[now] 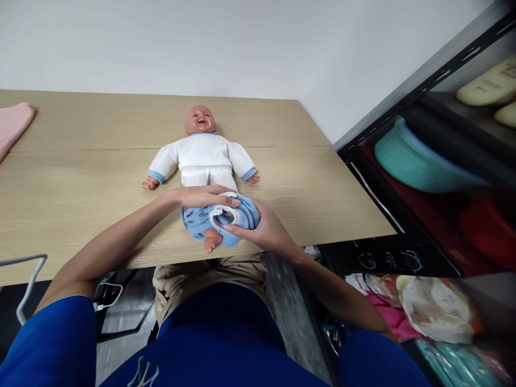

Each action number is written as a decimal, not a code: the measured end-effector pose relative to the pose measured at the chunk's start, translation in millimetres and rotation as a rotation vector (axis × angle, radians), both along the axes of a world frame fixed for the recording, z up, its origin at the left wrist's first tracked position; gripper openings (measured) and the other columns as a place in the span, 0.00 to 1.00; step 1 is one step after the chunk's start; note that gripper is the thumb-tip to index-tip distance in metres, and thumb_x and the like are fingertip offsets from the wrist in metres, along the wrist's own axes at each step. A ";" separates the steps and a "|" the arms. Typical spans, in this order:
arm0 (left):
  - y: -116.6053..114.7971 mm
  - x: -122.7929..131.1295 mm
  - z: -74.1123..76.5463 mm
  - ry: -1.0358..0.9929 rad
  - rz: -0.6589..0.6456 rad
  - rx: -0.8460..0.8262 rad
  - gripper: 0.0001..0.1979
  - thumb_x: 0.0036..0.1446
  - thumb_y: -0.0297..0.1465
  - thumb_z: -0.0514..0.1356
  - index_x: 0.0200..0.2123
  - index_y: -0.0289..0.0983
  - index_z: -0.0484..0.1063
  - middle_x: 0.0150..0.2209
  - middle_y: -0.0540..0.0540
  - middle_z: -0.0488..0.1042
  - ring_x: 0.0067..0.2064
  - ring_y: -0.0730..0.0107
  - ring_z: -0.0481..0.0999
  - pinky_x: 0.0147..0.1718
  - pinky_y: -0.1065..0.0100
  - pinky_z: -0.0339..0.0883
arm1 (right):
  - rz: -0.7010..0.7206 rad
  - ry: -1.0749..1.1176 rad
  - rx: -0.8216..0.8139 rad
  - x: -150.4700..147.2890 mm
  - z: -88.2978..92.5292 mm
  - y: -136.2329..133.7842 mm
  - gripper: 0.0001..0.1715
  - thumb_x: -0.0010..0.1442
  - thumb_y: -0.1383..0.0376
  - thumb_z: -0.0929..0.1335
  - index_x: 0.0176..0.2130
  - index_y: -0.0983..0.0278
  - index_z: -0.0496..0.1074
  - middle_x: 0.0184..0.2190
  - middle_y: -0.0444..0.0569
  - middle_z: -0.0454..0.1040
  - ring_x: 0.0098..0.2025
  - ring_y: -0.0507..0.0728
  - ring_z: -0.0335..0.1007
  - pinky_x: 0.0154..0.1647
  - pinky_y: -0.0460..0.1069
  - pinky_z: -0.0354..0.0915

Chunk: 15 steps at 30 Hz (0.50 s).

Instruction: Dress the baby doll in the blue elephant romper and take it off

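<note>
The light wood-grain table (80, 188) is the largest item. It carries the plastic baby doll in a white jacket with blue cuffs (203, 156), which we use as the reference for every position below. The doll lies on its back, head pointing away from us and legs toward us, arms spread to either side.

The black metal shelving rack (443, 70) stands well to the right of the doll, beyond the table's right edge. On one of its shelves, also well right of the doll, sits a teal plastic basin (415, 161).

A pink folded cloth (12, 126) lies far to the left of the doll, roughly level with its head. A white wire hanger (28, 279) sits far left of the doll's feet and nearer to us.

The blue knitted trousers with a white ribbed band (197, 219) are bunched around the doll's hips and legs. One bare doll foot (210, 244) protrudes from them toward us.

Our left hand (201, 196) lies across the doll just below the jacket hem. Its fingers are extended flat over the top of the trousers, and we cannot tell whether they pinch the fabric.

Our right hand (262, 231) is just right of the doll's legs. Its fingers are wrapped around the bunched trousers, with the thumb on the white band.
</note>
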<state>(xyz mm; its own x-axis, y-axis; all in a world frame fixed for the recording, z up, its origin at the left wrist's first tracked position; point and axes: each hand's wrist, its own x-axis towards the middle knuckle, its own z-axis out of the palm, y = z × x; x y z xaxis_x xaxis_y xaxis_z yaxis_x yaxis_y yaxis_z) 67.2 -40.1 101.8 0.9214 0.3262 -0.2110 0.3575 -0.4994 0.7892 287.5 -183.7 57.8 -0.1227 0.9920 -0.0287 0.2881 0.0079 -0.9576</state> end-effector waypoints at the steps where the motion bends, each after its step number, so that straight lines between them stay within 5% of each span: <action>1: -2.0 1.2 1.3 -0.009 -0.013 -0.061 0.29 0.74 0.57 0.58 0.60 0.40 0.81 0.61 0.40 0.86 0.60 0.51 0.85 0.57 0.60 0.77 | -0.061 -0.057 0.033 -0.2 -0.8 -0.7 0.31 0.61 0.51 0.81 0.59 0.59 0.79 0.53 0.51 0.85 0.55 0.67 0.82 0.62 0.61 0.76; 4: -6.3 4.8 1.9 -0.021 -0.069 -0.144 0.32 0.63 0.58 0.71 0.56 0.38 0.80 0.53 0.40 0.88 0.52 0.50 0.87 0.49 0.60 0.78 | -0.128 -0.135 0.106 4.2 -7.0 -1.3 0.14 0.67 0.56 0.73 0.49 0.60 0.78 0.43 0.48 0.82 0.47 0.63 0.78 0.55 0.58 0.74; 11: -22.0 11.3 1.9 0.100 0.028 0.099 0.16 0.66 0.44 0.61 0.45 0.38 0.76 0.43 0.42 0.85 0.42 0.58 0.83 0.43 0.61 0.73 | -0.026 -0.133 -0.085 -2.9 -13.1 -32.6 0.24 0.67 0.51 0.72 0.56 0.59 0.74 0.47 0.48 0.81 0.46 0.62 0.77 0.51 0.56 0.74; 15: -34.1 13.1 0.2 0.248 0.013 0.306 0.15 0.60 0.43 0.68 0.43 0.40 0.75 0.34 0.45 0.80 0.37 0.54 0.81 0.38 0.59 0.69 | -0.216 -0.326 -0.002 -18.0 -20.6 -55.4 0.16 0.62 0.52 0.74 0.45 0.56 0.73 0.34 0.46 0.76 0.36 0.62 0.71 0.41 0.55 0.69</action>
